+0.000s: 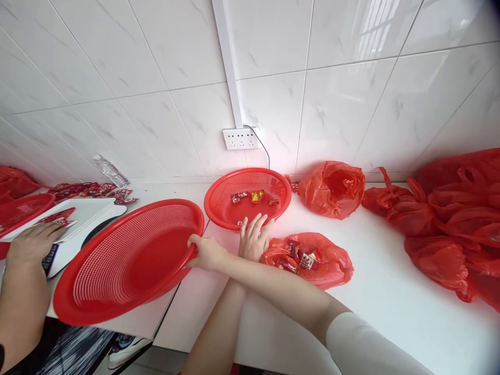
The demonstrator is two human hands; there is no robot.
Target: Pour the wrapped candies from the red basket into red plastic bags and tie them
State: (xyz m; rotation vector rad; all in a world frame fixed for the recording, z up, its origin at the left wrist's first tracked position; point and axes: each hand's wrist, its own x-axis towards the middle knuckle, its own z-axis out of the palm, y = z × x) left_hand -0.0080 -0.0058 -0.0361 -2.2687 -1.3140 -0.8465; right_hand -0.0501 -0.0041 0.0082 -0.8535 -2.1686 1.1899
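Note:
My forearms cross, the right over the left. My right hand [209, 253] grips the rim of a large, tilted red basket [152, 265], whose inside shows no items. Fingers apart, my left hand [254, 239] rests at the near rim of a smaller red basket [219, 200]. A few wrapped sweets lie in that basket, one in a yellow wrapper [257, 196]. Just right of my left hand, an open red plastic bag [336, 265] holds several wrapped sweets [307, 260].
Another person's hand [33, 242] is over a white scale [89, 213] at the left. Red packets [84, 190] lie behind it. An open red bag [332, 190] stands by the wall, with filled red bags [449, 208] at the right. A socket strip [240, 139] is on the wall.

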